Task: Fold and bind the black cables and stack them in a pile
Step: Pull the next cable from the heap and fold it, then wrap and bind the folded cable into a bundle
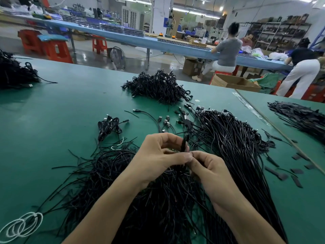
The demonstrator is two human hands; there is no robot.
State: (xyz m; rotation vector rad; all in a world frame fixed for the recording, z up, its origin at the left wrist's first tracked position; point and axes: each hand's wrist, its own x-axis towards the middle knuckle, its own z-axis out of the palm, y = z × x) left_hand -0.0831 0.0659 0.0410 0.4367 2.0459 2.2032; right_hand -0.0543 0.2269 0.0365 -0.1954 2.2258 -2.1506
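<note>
**A:** Where is the cable sitting right now?

**B:** The folded cable is standing up between both hands, above the green counter. The left grip is curling round its middle. The right grip is pinching the same spot from the other side. Whether a tie is passing between those fingertips is too small to tell.

**A:** So what is worrying you?

**B:** The loops are being held only at that one waist. If the left grip is loosening while the right one is twisting, I judge the loops will be springing apart and the fold will be needing a redo.

**A:** Is anything underneath getting in the way?

**B:** The heap of short black strands is lying directly under the hands, and the loose cables are fanning out just beside the right one. A stray strand could be getting caught in the binding.

**A:** And the pile?

**B:** The bound pile is sitting well apart, farther across the counter. A weakly bound bundle is risking coming undone when it lands there.
</note>
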